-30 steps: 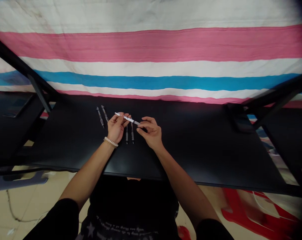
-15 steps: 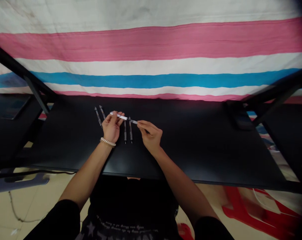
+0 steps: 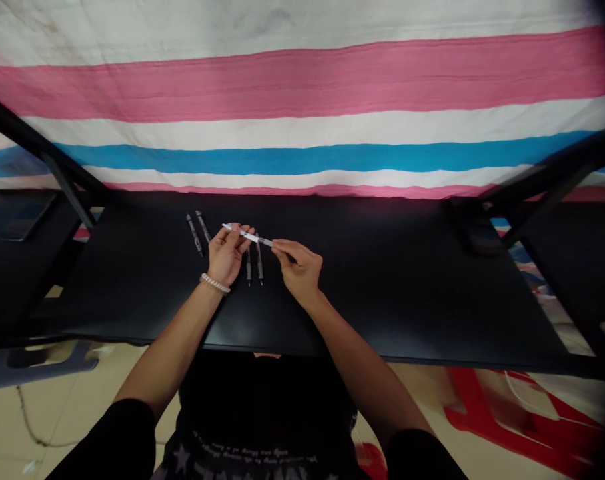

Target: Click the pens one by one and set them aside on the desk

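Note:
My left hand (image 3: 227, 255) is closed around the white barrel of a pen (image 3: 251, 237), thumb on top, above the black table. The barrel's white end sticks out to the left past the thumb. My right hand (image 3: 298, 267) pinches the pen's grey, partly clear end between thumb and fingers. The pen spans both hands, sloping slightly down to the right. Two dark pens (image 3: 195, 235) lie left of my left hand, one partly covered by it. Two more grey pens (image 3: 260, 263) lie side by side below the held pen, tips toward me.
The black table (image 3: 407, 287) reaches to a striped cloth (image 3: 302, 159) at the back. Dark metal bars (image 3: 69, 190) rise at both sides. A dark flat object (image 3: 469, 227) lies at the back right. A red stool (image 3: 487, 413) stands on the floor at the right.
My left hand has shifted slightly right along the pen, and more of the white end shows beyond the thumb. My hands are a little closer together. The loose pens lie as before.

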{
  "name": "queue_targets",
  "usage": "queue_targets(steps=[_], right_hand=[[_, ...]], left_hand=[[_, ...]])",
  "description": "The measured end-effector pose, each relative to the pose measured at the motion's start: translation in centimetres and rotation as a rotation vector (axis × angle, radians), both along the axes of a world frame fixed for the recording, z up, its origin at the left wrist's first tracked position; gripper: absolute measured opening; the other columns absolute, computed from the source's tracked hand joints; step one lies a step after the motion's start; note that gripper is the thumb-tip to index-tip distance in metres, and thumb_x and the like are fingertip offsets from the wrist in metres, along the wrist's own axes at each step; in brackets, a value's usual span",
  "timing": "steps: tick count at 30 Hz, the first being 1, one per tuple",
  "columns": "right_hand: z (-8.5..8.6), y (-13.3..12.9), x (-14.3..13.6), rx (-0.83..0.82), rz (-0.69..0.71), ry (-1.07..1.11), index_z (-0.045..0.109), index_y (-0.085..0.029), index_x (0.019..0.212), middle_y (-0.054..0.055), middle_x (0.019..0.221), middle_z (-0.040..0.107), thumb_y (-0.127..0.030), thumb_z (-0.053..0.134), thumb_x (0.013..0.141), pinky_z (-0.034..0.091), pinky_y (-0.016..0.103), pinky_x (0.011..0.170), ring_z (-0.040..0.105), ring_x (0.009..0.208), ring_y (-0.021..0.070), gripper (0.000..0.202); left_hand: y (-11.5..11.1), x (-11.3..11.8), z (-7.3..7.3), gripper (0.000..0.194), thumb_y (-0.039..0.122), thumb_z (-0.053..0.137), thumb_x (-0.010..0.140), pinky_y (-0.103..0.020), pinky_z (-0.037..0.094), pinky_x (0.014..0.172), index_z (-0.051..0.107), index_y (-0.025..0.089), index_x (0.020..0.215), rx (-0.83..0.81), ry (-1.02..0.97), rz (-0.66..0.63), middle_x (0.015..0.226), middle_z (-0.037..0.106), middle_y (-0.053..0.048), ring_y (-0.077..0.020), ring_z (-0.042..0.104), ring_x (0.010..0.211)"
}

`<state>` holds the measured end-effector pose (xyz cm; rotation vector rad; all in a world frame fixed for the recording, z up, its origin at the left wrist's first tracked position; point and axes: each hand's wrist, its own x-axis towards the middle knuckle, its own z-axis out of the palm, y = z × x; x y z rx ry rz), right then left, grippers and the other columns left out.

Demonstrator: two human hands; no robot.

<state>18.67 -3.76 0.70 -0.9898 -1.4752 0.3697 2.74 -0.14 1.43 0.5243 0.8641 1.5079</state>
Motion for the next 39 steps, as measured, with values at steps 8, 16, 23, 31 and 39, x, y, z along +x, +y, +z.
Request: queue_targets(steps=[8,16,23,31,39], right_hand=[[-0.7,-0.2,-0.3,0.004,-0.011,-0.075,0.079,-0.028,0.096,0.002,0.102,0.08,-0.021,0.063,0.097,0.067,0.036,0.084,0.078,0.09,0.019,0.018],[-1.0,0.1,-0.3,-0.378,0.077,0.057,0.074,-0.023,0.107,0.003,0.077,0.076,-0.047,0.059,0.097,0.065,0.031,0.062,0.074,0.062,0.0174,0.03],[-0.6,0.1,-0.2,-0.468,0.159,0.084,0.071,-0.021,0.092,0.003,0.076,0.073,-0.05,0.061,0.095,0.06,0.027,0.057,0.07,0.057,0.0148,0.03],[-0.1,0.0,0.2,-0.521,0.204,0.089,0.067,-0.019,0.096,-0.001,0.064,0.068,-0.054,0.063,0.093,0.051,0.021,0.045,0.062,0.046,0.0108,0.035],[0.3,-0.4,0.8,-0.495,0.174,-0.039,0.068,-0.019,0.093,-0.002,0.062,0.066,-0.052,0.06,0.095,0.049,0.022,0.049,0.063,0.049,0.0118,0.034]], left_hand=[[0.2,0.1,0.0,0.022,0.028,0.087,0.076,-0.032,0.061,0.087,0.07,0.016,0.083,-0.016,0.002,0.028,0.087,0.077,-0.005,-0.0177,0.076,0.087],[0.4,0.1,-0.1,0.024,0.031,0.088,0.075,-0.034,0.061,0.087,0.071,0.016,0.084,0.018,0.01,-0.004,0.087,0.076,-0.006,-0.0187,0.076,0.086],[0.5,-0.2,-0.1,0.022,0.031,0.086,0.077,-0.035,0.06,0.091,0.07,0.016,0.083,-0.006,0.029,0.043,0.087,0.076,-0.005,-0.018,0.076,0.087],[0.3,0.0,0.2,0.025,0.031,0.088,0.074,-0.036,0.06,0.09,0.071,0.016,0.083,-0.008,0.022,0.019,0.084,0.076,-0.005,-0.0174,0.076,0.083],[0.1,0.1,0.0,0.027,0.032,0.089,0.073,-0.04,0.059,0.093,0.071,0.015,0.083,-0.005,0.041,-0.003,0.084,0.076,-0.006,-0.0181,0.075,0.082]])
